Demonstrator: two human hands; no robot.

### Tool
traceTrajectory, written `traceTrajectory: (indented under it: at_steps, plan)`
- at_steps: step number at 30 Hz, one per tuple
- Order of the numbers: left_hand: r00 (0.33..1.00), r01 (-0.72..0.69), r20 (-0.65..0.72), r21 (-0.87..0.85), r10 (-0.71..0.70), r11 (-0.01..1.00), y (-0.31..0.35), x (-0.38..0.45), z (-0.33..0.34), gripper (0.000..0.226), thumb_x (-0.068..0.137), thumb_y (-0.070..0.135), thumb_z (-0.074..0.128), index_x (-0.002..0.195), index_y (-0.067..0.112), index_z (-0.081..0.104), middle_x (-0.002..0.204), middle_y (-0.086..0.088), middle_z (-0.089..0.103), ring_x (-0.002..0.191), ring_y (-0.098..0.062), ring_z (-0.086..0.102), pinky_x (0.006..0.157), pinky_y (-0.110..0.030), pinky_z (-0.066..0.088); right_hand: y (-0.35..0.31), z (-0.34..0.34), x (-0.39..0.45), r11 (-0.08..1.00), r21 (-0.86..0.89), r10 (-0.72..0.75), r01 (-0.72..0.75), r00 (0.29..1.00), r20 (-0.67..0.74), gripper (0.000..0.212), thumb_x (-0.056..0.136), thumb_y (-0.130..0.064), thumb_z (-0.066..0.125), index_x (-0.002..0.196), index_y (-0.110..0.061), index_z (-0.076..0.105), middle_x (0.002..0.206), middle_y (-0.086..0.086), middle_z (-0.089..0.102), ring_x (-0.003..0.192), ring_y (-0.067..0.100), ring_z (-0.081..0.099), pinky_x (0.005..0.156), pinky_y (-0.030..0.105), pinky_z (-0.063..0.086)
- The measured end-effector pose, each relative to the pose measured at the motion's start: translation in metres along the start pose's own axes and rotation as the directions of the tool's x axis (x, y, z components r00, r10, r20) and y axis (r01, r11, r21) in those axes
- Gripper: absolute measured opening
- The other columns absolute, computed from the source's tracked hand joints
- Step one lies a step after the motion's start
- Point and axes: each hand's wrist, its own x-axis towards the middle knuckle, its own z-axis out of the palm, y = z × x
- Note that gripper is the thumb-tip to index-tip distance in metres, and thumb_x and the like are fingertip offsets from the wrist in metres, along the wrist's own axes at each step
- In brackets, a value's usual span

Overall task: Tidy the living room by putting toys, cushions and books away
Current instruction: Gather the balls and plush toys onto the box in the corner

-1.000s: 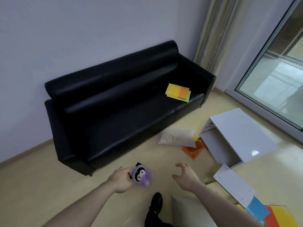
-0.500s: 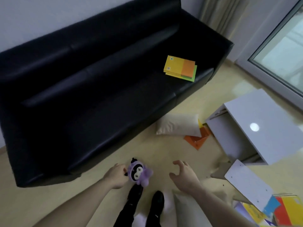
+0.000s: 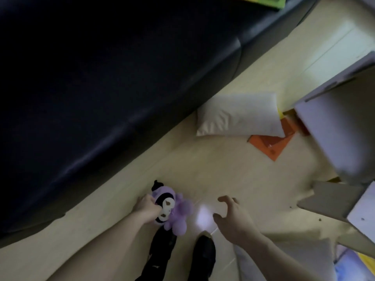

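Observation:
My left hand (image 3: 146,208) grips a small purple plush toy (image 3: 176,209) with a black-and-white face, held low over the floor just in front of the black sofa (image 3: 91,88). My right hand (image 3: 233,217) hovers to the right of the toy, fingers curled apart, holding nothing. A cream cushion (image 3: 239,116) lies on the floor by the sofa's front. An orange book (image 3: 271,144) pokes out from under it. A second cushion (image 3: 288,258) lies beneath my right forearm. Green and yellow books (image 3: 269,1) show on the sofa seat at the top edge.
An overturned white cabinet (image 3: 334,128) lies at the right, with a loose white panel (image 3: 365,216) in front of it. My black shoes (image 3: 204,254) stand on the pale wooden floor (image 3: 223,175). Coloured items sit at the lower right corner.
The view has tilted down and closer to the floor, so the sofa fills the upper left. My left hand still holds the toy; the right hand stays open beside it.

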Motion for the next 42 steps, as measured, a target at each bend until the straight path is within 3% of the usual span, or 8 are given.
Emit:
traceTrajectory:
  at_steps: [8, 12, 14, 17, 21, 25, 31, 42]
  plan:
    - [0.981, 0.192, 0.064, -0.164, -0.184, 0.968, -0.051, 0.18, 0.083, 0.119, 0.061, 0.044, 0.083, 0.159, 0.015, 0.021, 0.149, -0.015, 0.047, 0.13, -0.035, 0.053, 0.1, -0.039, 0.051, 0.051, 0.075, 0.141, 0.999, 0.002, 0.044, -0.044, 0.999, 0.016, 0.053, 0.094, -0.028, 0.062, 0.144, -0.019, 0.046, 0.144, 0.003, 0.046, 0.118, 0.02, 0.058, 0.093, 0.022, 0.042]
    - [0.958, 0.222, 0.229, -0.219, -0.172, 0.95, -0.078, 0.229, 0.128, 0.14, 0.023, 0.071, 0.093, 0.142, 0.01, 0.051, 0.123, -0.01, 0.065, 0.107, -0.026, 0.066, 0.088, -0.036, 0.059, 0.065, 0.09, 0.154, 0.997, -0.024, 0.071, -0.07, 0.997, 0.027, 0.054, 0.093, -0.03, 0.062, 0.144, -0.022, 0.046, 0.145, 0.002, 0.044, 0.105, 0.021, 0.065, 0.087, 0.022, 0.045]
    - [0.974, 0.197, 0.162, -0.238, -0.161, 0.951, -0.076, 0.208, 0.134, 0.127, 0.017, 0.086, 0.081, 0.124, 0.02, 0.065, 0.109, -0.005, 0.071, 0.098, -0.024, 0.069, 0.087, -0.038, 0.06, 0.067, 0.091, 0.139, 0.993, -0.013, 0.115, -0.114, 0.993, 0.03, 0.053, 0.092, -0.027, 0.063, 0.142, -0.021, 0.047, 0.143, 0.004, 0.046, 0.1, 0.025, 0.068, 0.092, 0.028, 0.05]
    - [0.992, 0.015, -0.127, 0.023, -0.012, 1.0, -0.026, 0.092, 0.081, 0.089, 0.032, 0.087, 0.066, 0.101, 0.03, 0.063, 0.101, 0.004, 0.067, 0.1, -0.023, 0.066, 0.087, -0.034, 0.057, 0.054, 0.071, 0.096, 0.992, 0.042, 0.122, -0.123, 0.992, 0.019, 0.052, 0.09, -0.022, 0.064, 0.14, -0.018, 0.049, 0.14, 0.006, 0.046, 0.099, 0.024, 0.066, 0.093, 0.03, 0.049]
    - [0.935, -0.185, -0.242, 0.291, 0.26, 0.938, 0.013, -0.029, 0.003, 0.095, 0.037, 0.086, 0.064, 0.115, 0.034, 0.05, 0.116, 0.009, 0.052, 0.112, -0.019, 0.054, 0.089, -0.034, 0.049, 0.012, 0.005, 0.005, 0.991, 0.102, 0.093, -0.089, 0.995, -0.04, 0.051, 0.093, -0.022, 0.061, 0.142, -0.019, 0.046, 0.14, 0.001, 0.044, 0.089, 0.01, 0.053, 0.083, 0.021, 0.038]
    - [0.897, -0.302, -0.215, 0.338, 0.385, 0.892, 0.045, -0.152, -0.093, 0.101, 0.039, 0.087, 0.066, 0.123, 0.034, 0.048, 0.125, 0.009, 0.053, 0.114, -0.016, 0.055, 0.092, -0.034, 0.047, -0.038, -0.073, -0.103, 0.985, 0.16, 0.083, -0.062, 0.988, -0.128, 0.049, 0.092, -0.023, 0.062, 0.139, -0.02, 0.048, 0.136, 0.003, 0.048, 0.083, 0.009, 0.053, 0.082, 0.023, 0.038]
    - [0.78, -0.502, -0.18, 0.39, 0.599, 0.771, 0.064, -0.344, -0.217, 0.089, 0.041, 0.082, 0.069, 0.115, 0.038, 0.047, 0.117, 0.014, 0.051, 0.113, -0.016, 0.054, 0.099, -0.037, 0.042, -0.104, -0.136, -0.268, 0.961, 0.27, 0.124, -0.057, 0.963, -0.238, 0.05, 0.089, -0.028, 0.066, 0.137, -0.021, 0.052, 0.127, -0.001, 0.051, 0.116, 0.021, 0.059, 0.094, 0.03, 0.046]
    - [0.507, -0.651, -0.142, 0.584, 0.85, 0.485, 0.041, -0.52, -0.288, 0.073, 0.055, 0.077, 0.061, 0.12, 0.043, 0.051, 0.118, 0.022, 0.05, 0.12, -0.012, 0.045, 0.104, -0.038, 0.038, -0.131, -0.164, -0.449, 0.923, 0.385, 0.13, 0.022, 0.922, -0.365, 0.054, 0.092, -0.032, 0.065, 0.143, -0.023, 0.048, 0.144, 0.003, 0.048, 0.129, 0.024, 0.053, 0.106, 0.038, 0.045]
